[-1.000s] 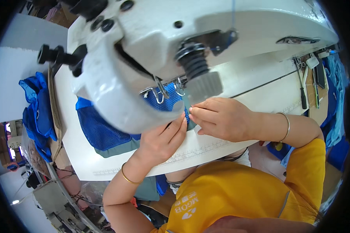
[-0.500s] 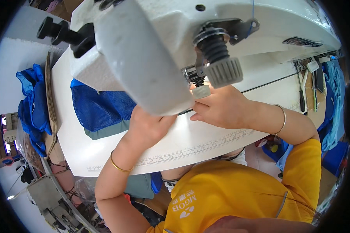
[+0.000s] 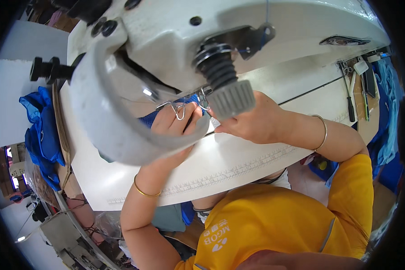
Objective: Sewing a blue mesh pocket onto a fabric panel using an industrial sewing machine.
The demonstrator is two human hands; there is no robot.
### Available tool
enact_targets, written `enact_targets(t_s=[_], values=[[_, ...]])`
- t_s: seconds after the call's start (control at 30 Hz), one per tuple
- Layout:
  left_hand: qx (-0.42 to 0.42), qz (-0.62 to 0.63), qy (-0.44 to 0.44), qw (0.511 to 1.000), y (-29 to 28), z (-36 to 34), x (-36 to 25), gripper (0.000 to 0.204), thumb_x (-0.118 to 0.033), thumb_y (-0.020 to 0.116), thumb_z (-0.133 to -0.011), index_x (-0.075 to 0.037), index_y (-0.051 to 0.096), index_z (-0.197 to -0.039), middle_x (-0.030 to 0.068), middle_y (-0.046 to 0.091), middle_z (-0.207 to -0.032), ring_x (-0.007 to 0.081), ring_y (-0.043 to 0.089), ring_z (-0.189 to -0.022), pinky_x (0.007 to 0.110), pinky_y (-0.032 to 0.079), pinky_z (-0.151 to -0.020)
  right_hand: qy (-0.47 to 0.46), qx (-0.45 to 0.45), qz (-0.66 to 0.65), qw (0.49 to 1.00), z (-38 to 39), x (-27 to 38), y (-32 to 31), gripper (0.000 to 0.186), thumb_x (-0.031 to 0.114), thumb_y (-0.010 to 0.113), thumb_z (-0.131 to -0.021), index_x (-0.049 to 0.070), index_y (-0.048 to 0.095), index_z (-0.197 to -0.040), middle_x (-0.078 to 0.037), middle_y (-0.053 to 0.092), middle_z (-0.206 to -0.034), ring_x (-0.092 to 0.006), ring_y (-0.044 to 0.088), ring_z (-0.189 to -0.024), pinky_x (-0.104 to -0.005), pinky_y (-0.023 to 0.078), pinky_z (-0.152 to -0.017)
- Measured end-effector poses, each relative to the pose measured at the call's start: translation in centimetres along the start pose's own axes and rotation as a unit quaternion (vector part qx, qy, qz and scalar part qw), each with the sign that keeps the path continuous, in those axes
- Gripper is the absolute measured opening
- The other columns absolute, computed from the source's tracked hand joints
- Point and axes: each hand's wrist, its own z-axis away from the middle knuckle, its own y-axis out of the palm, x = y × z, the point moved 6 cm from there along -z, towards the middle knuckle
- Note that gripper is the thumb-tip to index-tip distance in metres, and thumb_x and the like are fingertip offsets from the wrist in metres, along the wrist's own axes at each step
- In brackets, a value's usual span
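Note:
A white sewing machine (image 3: pixel 297 33) fills the upper part of the head view. My left hand (image 3: pixel 173 121) is behind its curved white lever (image 3: pixel 105 112), fingers bent and pressed together on blue mesh fabric (image 3: pixel 149 119) next to the metal presser parts (image 3: pixel 203 98). The lever hides part of this hand and most of the fabric. Opposite it, to the right of the presser parts, my right hand (image 3: pixel 256 120) has its fingers drawn together. A ribbed grey knob (image 3: pixel 233 100) covers some of its fingers, and what they hold is hidden.
The white table (image 3: pixel 238 157) carries a printed ruler (image 3: pixel 202 180) along its near edge. A screwdriver (image 3: pixel 350 101) and other tools lie at the right. Blue fabric pieces (image 3: pixel 42 130) hang at the left; light-blue strips (image 3: pixel 387 112) hang at the far right.
The view has shifted, and the curved lever now shows more side-on. My left hand has moved up and right, closer to the presser parts, with its fingers now showing. The right hand stays near the same place.

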Motion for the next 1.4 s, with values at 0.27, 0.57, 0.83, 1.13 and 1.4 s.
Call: enact_targets(t_s=[0.27, 0.57, 0.83, 1.13, 1.4], values=[[-0.016, 0.004, -0.015, 1.000, 1.0, 0.8, 0.7, 0.021, -0.004, 0.078, -0.074, -0.003, 0.071, -0.094, 0.0186, 0.068, -0.099, 0.0301, 0.068, -0.085, 0.039, 0.048, -0.069, 0.012, 0.041, -0.048, 0.998, 0.1, -0.2, 0.6, 0.022, 0.021, 0.076, -0.076, 0.001, 0.067, -0.081, -0.007, 0.057, -0.093, -0.0222, 0.058, -0.094, -0.0325, 0.052, -0.077], [-0.007, 0.000, 0.010, 1.000, -0.3, -0.3, -0.2, 0.021, -0.001, 0.075, -0.071, -0.002, 0.072, -0.091, 0.0152, 0.068, -0.101, 0.0288, 0.065, -0.083, 0.038, 0.049, -0.070, 0.016, 0.031, -0.037, 0.999, 0.2, -0.2, 0.3, 0.023, 0.023, 0.075, -0.078, 0.001, 0.068, -0.080, -0.008, 0.060, -0.101, -0.0220, 0.060, -0.099, -0.0324, 0.053, -0.080], [0.001, -0.016, -0.027, 0.999, -0.3, 0.0, 0.7, 0.023, -0.001, 0.074, -0.070, -0.001, 0.071, -0.093, 0.0129, 0.068, -0.099, 0.0259, 0.061, -0.078, 0.038, 0.048, -0.066, -0.005, 0.029, 0.010, 1.000, -0.5, -0.8, 0.2, 0.021, 0.023, 0.074, -0.079, 0.003, 0.069, -0.074, -0.010, 0.065, -0.102, -0.0242, 0.063, -0.100, -0.0346, 0.056, -0.080], [0.006, -0.010, -0.039, 0.999, 0.5, 0.0, 1.7, 0.033, 0.003, 0.073, -0.067, -0.001, 0.071, -0.100, 0.0112, 0.066, -0.089, 0.0272, 0.065, -0.086, 0.037, 0.048, -0.063, 0.016, -0.009, -0.001, 1.000, -0.8, -1.7, 0.5, 0.024, 0.023, 0.075, -0.077, 0.005, 0.064, -0.066, -0.004, 0.060, -0.089, -0.0215, 0.061, -0.091, -0.0346, 0.055, -0.076], [-0.034, -0.025, -0.021, 0.999, 0.5, -0.5, 1.6, 0.031, -0.003, 0.069, -0.065, 0.000, 0.069, -0.096, 0.0089, 0.069, -0.097, 0.0193, 0.062, -0.067, 0.033, 0.045, -0.050, 0.035, 0.012, 0.028, 0.999, -1.1, -1.6, 0.1, 0.017, 0.021, 0.075, -0.076, 0.007, 0.066, -0.075, -0.002, 0.056, -0.083, -0.0211, 0.059, -0.083, -0.0345, 0.053, -0.071]])
